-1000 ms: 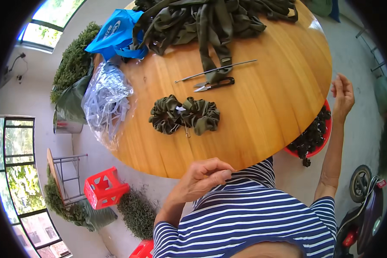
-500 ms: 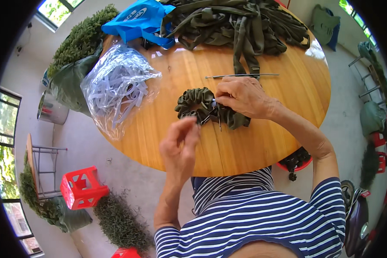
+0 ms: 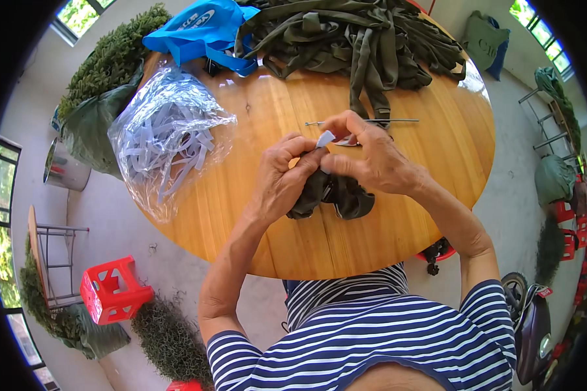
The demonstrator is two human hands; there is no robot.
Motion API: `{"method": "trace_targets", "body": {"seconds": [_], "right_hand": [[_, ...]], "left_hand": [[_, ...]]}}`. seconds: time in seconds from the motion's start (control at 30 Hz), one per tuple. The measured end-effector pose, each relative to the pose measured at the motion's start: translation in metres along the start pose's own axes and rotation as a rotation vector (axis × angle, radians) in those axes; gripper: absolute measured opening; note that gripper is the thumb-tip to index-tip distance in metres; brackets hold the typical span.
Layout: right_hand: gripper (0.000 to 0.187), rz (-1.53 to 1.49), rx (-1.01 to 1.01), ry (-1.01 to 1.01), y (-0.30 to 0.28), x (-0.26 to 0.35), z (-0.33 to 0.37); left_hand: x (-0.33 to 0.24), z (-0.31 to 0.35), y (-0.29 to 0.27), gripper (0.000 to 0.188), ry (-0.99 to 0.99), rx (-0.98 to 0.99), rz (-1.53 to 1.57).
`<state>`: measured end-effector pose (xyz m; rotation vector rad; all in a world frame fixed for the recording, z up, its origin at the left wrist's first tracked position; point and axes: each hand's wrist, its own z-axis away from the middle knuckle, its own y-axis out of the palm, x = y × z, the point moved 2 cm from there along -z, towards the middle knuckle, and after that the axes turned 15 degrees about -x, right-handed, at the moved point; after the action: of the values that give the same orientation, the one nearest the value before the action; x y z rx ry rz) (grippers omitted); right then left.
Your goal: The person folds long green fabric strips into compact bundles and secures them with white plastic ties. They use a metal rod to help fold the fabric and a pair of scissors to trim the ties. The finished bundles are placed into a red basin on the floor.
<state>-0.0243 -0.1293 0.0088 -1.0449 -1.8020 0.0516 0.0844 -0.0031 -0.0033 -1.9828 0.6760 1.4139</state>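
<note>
A dark green gathered fabric tube (image 3: pixel 310 197) hangs just over the table below my hands. My left hand (image 3: pixel 284 173) is closed, pinching its upper end between thumb and fingers. A short white elastic strip (image 3: pixel 326 138) sticks up out of the fabric at that pinch. My right hand (image 3: pixel 372 153) curls around from the other side, with its thumb against the fabric and its index fingertip by the strip. Behind the right hand lies a thin metal rod (image 3: pixel 398 120) on the wooden table (image 3: pixel 241 228). Something shiny beneath the right fingers is too hidden to name.
A heap of dark green fabric strips (image 3: pixel 346 49) covers the table's far side. Left of it are a blue bag (image 3: pixel 199 32) and a clear plastic bag (image 3: pixel 169 140) of white elastic strips. A red stool (image 3: pixel 114 290) stands on the floor at left, near artificial greenery (image 3: pixel 173 339).
My left hand has moved up and right onto the fabric, closing on its end. The fabric is lifted and tilted, with the white strip pointing upward. My right hand's fingers have turned toward the left hand.
</note>
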Motion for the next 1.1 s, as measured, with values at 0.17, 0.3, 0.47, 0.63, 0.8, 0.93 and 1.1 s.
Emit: {"method": "trace_targets", "body": {"seconds": [0.17,0.3,0.47,0.63,0.8,0.93,1.1], "right_hand": [[0.05,-0.026,0.313,0.303,-0.005,0.0,0.001],[0.031,0.161,0.174,0.024,-0.016,-0.003,0.002],[0.022,0.275,0.187,-0.039,-0.019,0.005,0.0],[0.018,0.12,0.189,-0.107,-0.009,0.004,0.0],[0.007,0.008,0.166,-0.235,-0.017,-0.005,0.014],[0.016,0.172,0.189,-0.437,-0.005,-0.03,0.022],[0.041,-0.037,0.374,-0.319,0.009,-0.032,0.008]], "left_hand": [[-0.001,-0.001,0.004,0.012,0.081,-0.022,0.142],[0.005,-0.003,-0.005,0.011,-0.304,0.13,0.322],[0.001,-0.003,-0.02,0.01,-0.49,0.377,0.399],[0.008,-0.006,-0.018,0.011,-0.331,0.587,0.267],[0.005,-0.002,-0.001,0.016,-0.397,0.784,0.099],[0.0,0.003,-0.017,0.023,-0.41,0.78,-0.154],[-0.002,-0.002,-0.016,0.009,-0.513,0.873,-0.176]]}}
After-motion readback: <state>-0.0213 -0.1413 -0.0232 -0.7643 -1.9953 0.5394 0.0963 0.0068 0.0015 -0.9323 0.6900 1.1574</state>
